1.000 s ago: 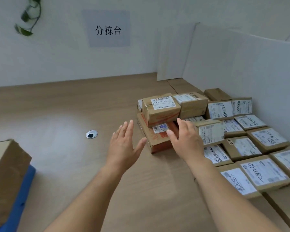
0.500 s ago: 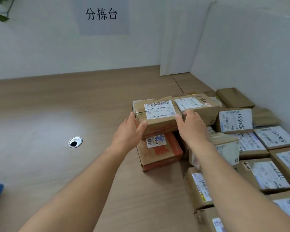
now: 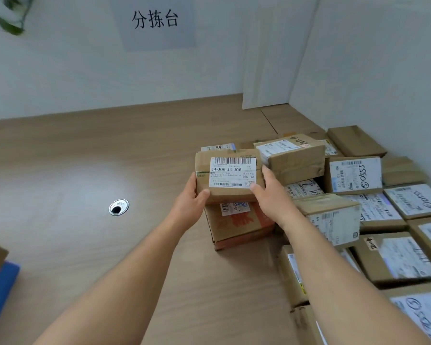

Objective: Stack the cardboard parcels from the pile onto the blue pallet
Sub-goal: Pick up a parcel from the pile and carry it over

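Your fingers (image 3: 255,188) curl round both ends of the parcel (image 3: 232,170), left hand (image 3: 192,195) and right hand (image 3: 269,195), over the orange box (image 3: 239,222) in the pile (image 3: 358,207), well apart from the pallet (image 3: 0,290) at far left; held by side squeeze alone, it could slip or snag its neighbour (image 3: 294,158).

The left hand (image 3: 189,205) and right hand (image 3: 271,197) clasped a labelled parcel (image 3: 228,176) between their fingers (image 3: 256,187); just beneath the fingers lay an orange-printed box (image 3: 241,224), the pile (image 3: 383,210) rightward.
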Tool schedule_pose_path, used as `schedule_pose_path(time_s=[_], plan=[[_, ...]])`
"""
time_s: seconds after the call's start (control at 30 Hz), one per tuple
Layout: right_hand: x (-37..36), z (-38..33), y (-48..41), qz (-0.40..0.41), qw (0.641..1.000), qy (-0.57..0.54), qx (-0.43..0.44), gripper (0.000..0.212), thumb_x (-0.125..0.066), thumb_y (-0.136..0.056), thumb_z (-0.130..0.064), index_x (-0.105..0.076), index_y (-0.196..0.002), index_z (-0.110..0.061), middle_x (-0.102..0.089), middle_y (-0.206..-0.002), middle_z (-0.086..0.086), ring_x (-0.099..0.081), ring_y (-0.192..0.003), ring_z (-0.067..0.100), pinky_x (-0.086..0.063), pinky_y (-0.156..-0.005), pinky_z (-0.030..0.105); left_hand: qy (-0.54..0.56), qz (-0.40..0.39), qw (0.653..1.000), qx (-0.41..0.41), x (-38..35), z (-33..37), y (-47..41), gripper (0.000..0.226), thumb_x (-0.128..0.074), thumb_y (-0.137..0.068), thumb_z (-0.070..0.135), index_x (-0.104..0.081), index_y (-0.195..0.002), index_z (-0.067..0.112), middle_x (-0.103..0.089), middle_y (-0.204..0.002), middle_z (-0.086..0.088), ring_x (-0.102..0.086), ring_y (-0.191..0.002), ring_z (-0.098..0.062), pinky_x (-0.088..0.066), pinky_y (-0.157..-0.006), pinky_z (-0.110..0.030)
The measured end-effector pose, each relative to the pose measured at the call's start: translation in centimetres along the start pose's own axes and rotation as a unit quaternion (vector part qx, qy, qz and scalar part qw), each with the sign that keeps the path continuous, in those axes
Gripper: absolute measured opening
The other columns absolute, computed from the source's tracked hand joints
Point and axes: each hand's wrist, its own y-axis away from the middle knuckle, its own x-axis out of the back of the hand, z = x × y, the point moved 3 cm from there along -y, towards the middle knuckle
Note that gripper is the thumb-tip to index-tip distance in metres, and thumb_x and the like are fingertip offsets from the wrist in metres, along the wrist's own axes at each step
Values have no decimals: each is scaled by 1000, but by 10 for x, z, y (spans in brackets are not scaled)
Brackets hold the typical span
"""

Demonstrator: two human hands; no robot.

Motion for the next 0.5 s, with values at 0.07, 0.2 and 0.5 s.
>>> schedule_pose_path(time_s=[0.07,0.2,0.5], plan=[[1,-1,9,-17,1000,11,-2,67,-45,-97,-29,-7,-152,-28,-35,-151,-1,-31,-137,23,-28,-112,47,-3,-28,1000,-5,1,1,10,57,-46,-96,11,-28,-143,35,-55,-120,15,-53,-92,0,-42,-91,-24],[7,-9,42,-40,999,9,27,83,-60,-90,-22,-4,-152,-24,-39,-146,-4,-36,-132,15,-29,-109,32,0,-54,998,-26,10,2,40,68,-50,-93,6,-22,-147,36,-54,-130,16,-53,-116,-2,-39,-103,-23],[-5,-13,124,-44,992,-33,114,91,-68,-85,-15,-8,-152,-27,-41,-143,-9,-42,-121,1,-28,-105,23,-20,8,998,-54,32,-9,133,71,-54,-94,16,-13,-140,51,-49,-132,28,-48,-123,1,-39,-106,-33]])
